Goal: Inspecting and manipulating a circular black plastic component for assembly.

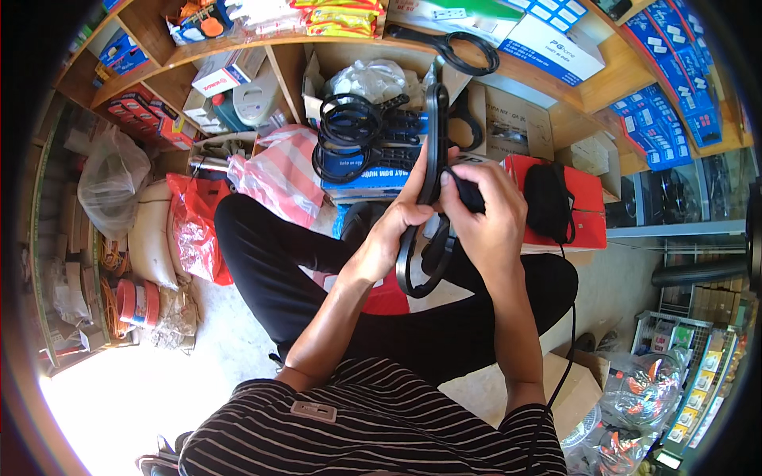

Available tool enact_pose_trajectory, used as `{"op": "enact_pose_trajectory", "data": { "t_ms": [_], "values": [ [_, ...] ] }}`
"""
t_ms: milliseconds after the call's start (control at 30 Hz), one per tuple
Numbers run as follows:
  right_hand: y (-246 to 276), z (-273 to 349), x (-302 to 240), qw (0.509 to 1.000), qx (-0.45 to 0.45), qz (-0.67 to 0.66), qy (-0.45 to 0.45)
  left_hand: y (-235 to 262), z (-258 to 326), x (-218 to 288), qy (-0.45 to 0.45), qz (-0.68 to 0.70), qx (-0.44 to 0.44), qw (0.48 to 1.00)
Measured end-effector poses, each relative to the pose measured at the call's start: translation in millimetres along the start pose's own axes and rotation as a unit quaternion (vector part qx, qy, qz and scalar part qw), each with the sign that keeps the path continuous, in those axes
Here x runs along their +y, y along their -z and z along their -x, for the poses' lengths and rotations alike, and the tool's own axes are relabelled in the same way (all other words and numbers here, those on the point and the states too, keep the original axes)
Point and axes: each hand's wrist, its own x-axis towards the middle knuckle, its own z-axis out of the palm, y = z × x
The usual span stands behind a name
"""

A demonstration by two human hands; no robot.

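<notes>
Left of the red box [589, 198], your left hand [401, 216] clamps a partly hidden loop [433, 159]; your curled right hand [494, 205] pinches an unclear black part [470, 190].

Pale grey floor [226, 341] lies before a light-brown wooden shelf unit [286, 86], glaring with white light [103, 404] well out from the unit's left end; rightward stands a grey-framed glass cabinet [647, 231].

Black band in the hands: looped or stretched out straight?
Looped: the black band bends back on itself at its top and bottom ends. The left hand grips it.
</notes>
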Motion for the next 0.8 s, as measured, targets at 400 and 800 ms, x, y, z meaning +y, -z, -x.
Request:
{"op": "enact_pose_trajectory", "data": {
  "t_ms": [400, 800],
  "values": [
    [17, 4, 0, 0.997, -0.076, -0.019, 0.003, -6, 6, 4, 0.029, -0.111, -0.006, 0.993],
    [36, -1, 27, 0.965, -0.19, -0.155, -0.091, -10, 7, 11, 0.124, -0.108, 0.009, 0.986]
  ]
}}
